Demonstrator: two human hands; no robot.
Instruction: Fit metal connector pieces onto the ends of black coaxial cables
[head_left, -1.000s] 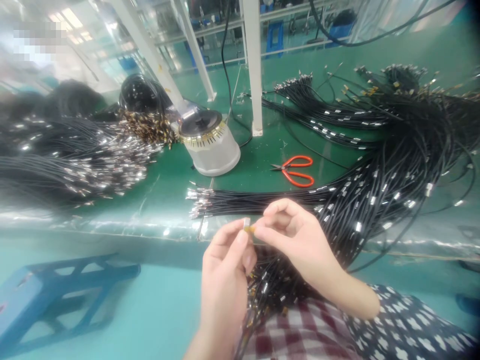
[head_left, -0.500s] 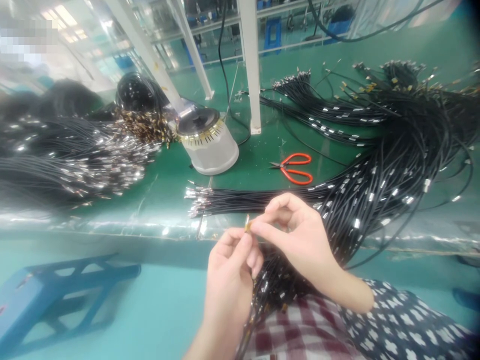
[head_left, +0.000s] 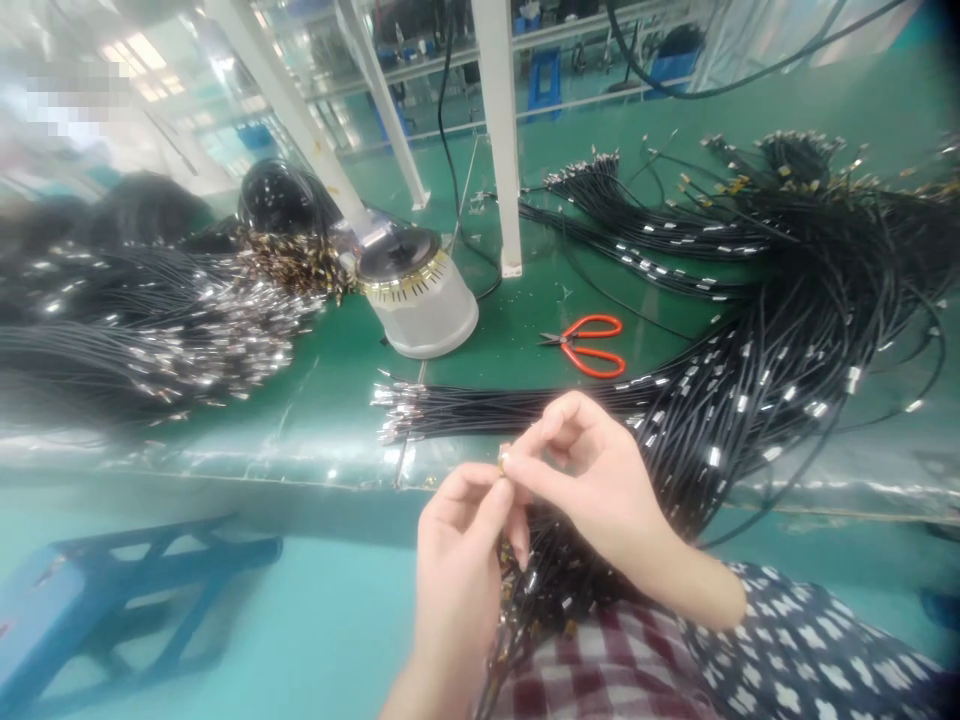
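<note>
My left hand [head_left: 469,535] and my right hand [head_left: 592,475] meet at the fingertips over the table's front edge. Between their thumbs and forefingers is a small gold-coloured cable connector [head_left: 502,460], mostly covered by the fingers. Below the hands, a bundle of black cables [head_left: 559,570] with gold and silver bits rests across the lap. Just beyond my fingers lies another bundle of black cables [head_left: 487,402], its silver ends pointing left. Red-handled scissors [head_left: 589,345] lie spread behind it.
A white tub [head_left: 431,318] with a gold-rimmed black disc on top stands beside a white post [head_left: 499,150]. Heaps of black cables [head_left: 817,270] cover the right side of the green table; silver-tipped cables [head_left: 202,325] lie left. A blue stool [head_left: 82,580] stands at lower left.
The connector sits lower between the fingertips and shows less than before. My two hands have drawn slightly closer together. The whole view has shifted a little downward.
</note>
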